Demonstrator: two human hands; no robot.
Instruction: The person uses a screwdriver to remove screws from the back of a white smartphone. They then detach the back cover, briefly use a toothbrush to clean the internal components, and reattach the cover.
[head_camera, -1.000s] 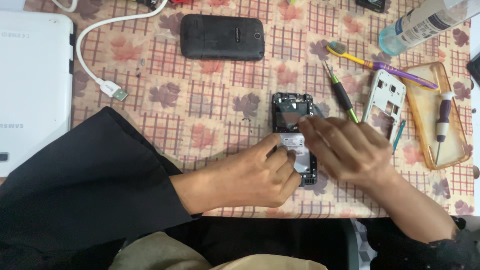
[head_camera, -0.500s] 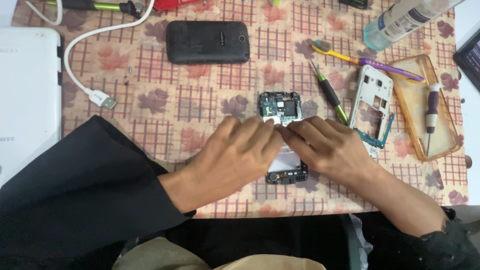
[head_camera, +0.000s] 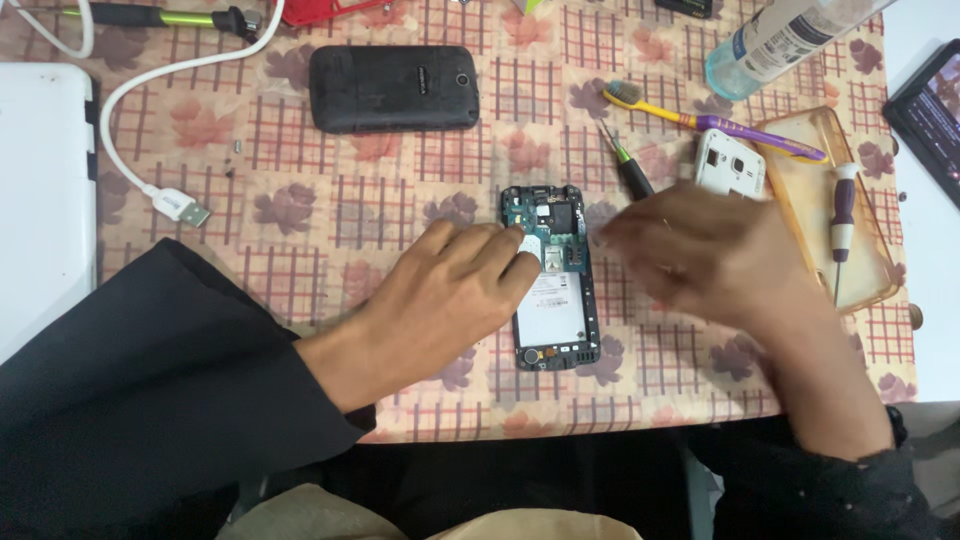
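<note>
An opened phone (head_camera: 552, 280) with its back off lies flat in the middle of the tabletop (head_camera: 330, 210), its green board showing at the far end. The left hand (head_camera: 445, 295) rests on the phone's left edge, fingers bent, fingertips (head_camera: 515, 240) touching the board; its grip looks loose and holds nothing. The right hand (head_camera: 715, 265) is just right of the phone, blurred, so I cannot tell if its grip is open or closed. Beyond it lie a screwdriver (head_camera: 628, 168), a white phone frame (head_camera: 730, 165) and a toothbrush (head_camera: 700, 120). A black phone (head_camera: 393, 88) lies farther off to the left, with a white cable plug (head_camera: 180, 205) nearer the left edge.
</note>
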